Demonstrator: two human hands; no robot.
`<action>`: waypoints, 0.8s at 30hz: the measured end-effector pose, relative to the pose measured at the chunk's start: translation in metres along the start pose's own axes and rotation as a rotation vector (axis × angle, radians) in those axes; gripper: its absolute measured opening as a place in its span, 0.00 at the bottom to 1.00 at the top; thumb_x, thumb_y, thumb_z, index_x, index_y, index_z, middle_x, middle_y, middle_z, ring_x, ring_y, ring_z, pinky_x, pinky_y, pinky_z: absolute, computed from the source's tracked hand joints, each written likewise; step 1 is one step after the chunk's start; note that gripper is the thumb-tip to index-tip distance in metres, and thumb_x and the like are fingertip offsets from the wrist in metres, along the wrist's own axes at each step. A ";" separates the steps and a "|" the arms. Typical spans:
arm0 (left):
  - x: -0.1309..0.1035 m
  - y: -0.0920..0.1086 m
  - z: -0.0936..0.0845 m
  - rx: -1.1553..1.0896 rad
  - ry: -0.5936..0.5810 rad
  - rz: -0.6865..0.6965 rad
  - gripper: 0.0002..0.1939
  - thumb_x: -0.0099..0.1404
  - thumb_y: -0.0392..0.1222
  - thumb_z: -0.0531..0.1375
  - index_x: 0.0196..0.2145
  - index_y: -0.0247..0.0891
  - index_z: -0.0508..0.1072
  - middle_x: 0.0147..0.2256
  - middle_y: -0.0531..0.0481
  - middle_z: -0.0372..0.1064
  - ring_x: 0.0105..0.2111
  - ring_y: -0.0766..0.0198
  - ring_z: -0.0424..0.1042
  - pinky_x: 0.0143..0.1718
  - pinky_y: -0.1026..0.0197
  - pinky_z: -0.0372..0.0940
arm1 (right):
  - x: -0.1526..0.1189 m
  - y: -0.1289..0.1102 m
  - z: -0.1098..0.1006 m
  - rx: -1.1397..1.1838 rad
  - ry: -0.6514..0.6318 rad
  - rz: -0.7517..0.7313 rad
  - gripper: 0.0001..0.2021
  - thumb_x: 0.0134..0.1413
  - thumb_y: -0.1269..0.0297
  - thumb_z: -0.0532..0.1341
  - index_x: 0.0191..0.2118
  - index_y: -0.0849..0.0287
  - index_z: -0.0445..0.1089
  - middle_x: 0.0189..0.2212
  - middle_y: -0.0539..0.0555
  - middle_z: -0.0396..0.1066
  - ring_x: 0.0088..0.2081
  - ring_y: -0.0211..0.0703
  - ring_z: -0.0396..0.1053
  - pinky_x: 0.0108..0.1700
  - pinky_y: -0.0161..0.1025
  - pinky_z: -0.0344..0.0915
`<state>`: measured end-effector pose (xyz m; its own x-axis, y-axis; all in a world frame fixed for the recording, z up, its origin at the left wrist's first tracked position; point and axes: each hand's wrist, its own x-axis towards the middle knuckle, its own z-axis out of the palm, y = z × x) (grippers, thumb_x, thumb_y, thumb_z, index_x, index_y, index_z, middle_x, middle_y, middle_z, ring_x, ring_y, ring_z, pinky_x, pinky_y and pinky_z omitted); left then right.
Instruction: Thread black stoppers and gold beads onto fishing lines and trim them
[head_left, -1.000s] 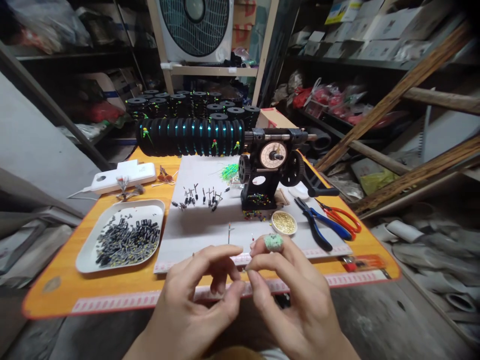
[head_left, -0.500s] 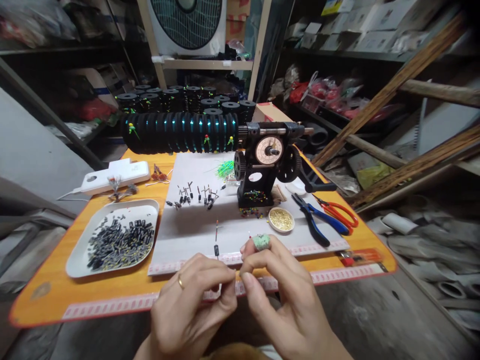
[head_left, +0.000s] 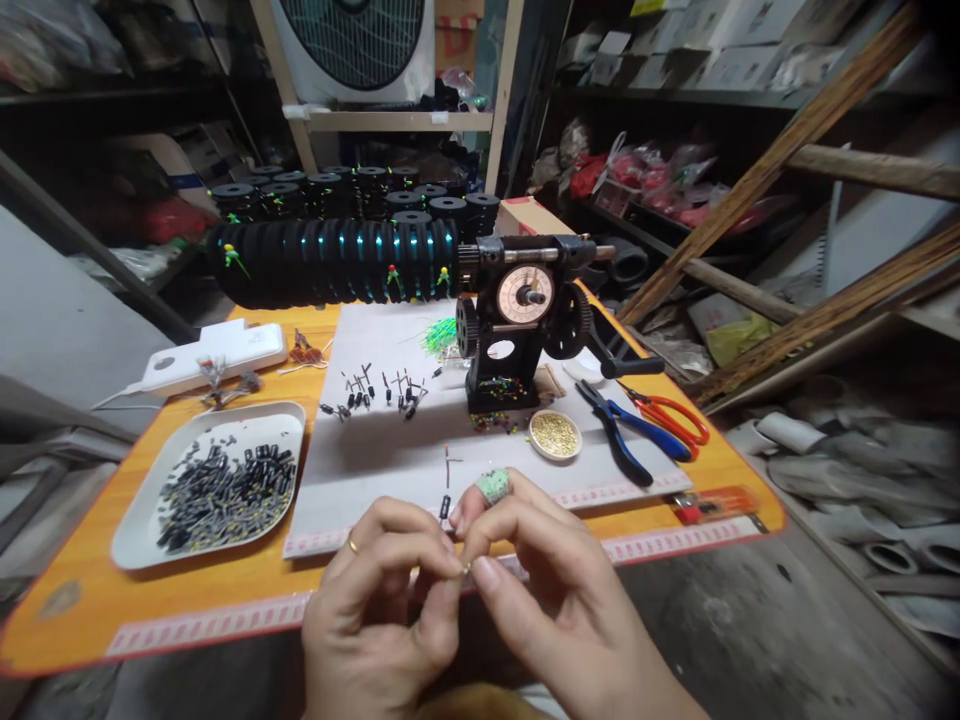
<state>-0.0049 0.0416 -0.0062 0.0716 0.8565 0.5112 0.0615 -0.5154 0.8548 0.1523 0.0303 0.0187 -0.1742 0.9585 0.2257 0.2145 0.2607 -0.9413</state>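
My left hand (head_left: 386, 595), with a ring on one finger, is closed in a pinch near the table's front edge; what its fingertips hold is too small to make out. Against it, my right hand (head_left: 555, 585) pinches a tiny gold-coloured piece (head_left: 469, 567) between thumb and finger. Green tape (head_left: 493, 486) wraps one right finger. Just beyond the fingertips stands a small black cylinder (head_left: 445, 506) with a thin reddish-brown stem (head_left: 448, 468) and a short side bit. How it connects to my hands is hidden.
A white tray (head_left: 124, 520) of small black parts stands left. Similar stemmed pieces (head_left: 390, 392) lie on the white board (head_left: 322, 490). A hand-cranked winder (head_left: 499, 350) carries black spools (head_left: 337, 262). Right are a dish of gold bits (head_left: 555, 436), blue pliers (head_left: 622, 430) and orange-handled pliers (head_left: 675, 412).
My right hand has moved left, and its fingertips now meet those of my left hand. The black cylinder with its stem has shifted right and tilted slightly. The whole view has shifted a little.
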 end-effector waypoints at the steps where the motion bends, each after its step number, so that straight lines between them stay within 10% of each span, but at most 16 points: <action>1: 0.000 0.000 0.001 -0.035 -0.004 -0.027 0.11 0.61 0.26 0.63 0.33 0.43 0.73 0.31 0.55 0.66 0.32 0.69 0.70 0.39 0.69 0.72 | 0.000 0.001 -0.001 0.015 -0.016 0.018 0.04 0.61 0.67 0.58 0.35 0.54 0.70 0.33 0.50 0.66 0.39 0.43 0.69 0.44 0.40 0.66; 8: -0.001 -0.002 0.002 -0.204 -0.058 -0.171 0.10 0.64 0.28 0.62 0.31 0.43 0.72 0.31 0.55 0.64 0.33 0.70 0.70 0.42 0.69 0.70 | 0.001 0.003 -0.004 0.233 -0.133 0.105 0.04 0.62 0.66 0.58 0.35 0.54 0.69 0.34 0.50 0.62 0.38 0.40 0.67 0.38 0.35 0.66; 24: -0.011 -0.004 0.008 -0.293 0.091 -0.229 0.06 0.62 0.38 0.67 0.27 0.41 0.75 0.33 0.51 0.66 0.32 0.67 0.71 0.36 0.68 0.69 | 0.001 -0.004 -0.007 -0.067 -0.149 0.044 0.03 0.61 0.68 0.59 0.35 0.53 0.69 0.35 0.50 0.67 0.37 0.41 0.68 0.31 0.33 0.63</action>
<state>0.0025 0.0342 -0.0155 -0.0001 0.9543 0.2990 -0.2223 -0.2915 0.9304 0.1581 0.0310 0.0247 -0.3031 0.9425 0.1407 0.2875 0.2312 -0.9295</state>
